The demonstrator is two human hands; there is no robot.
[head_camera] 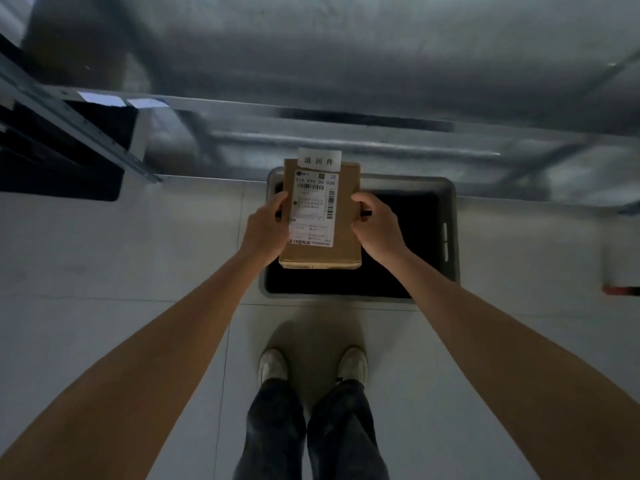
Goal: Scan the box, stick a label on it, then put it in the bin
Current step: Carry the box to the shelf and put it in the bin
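My left hand [265,226] and right hand [375,226] grip the labelled box [341,209] by its sides above the grey bin [450,237]; I should lower it level, then release.

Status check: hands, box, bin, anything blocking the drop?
Left hand and right hand grip the box by its sides. Box held over the grey bin, small white label on its far edge. Nothing seen blocking the bin opening.

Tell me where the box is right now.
In the head view, the box is centre frame, held between the left hand and right hand above the open grey bin on the floor.
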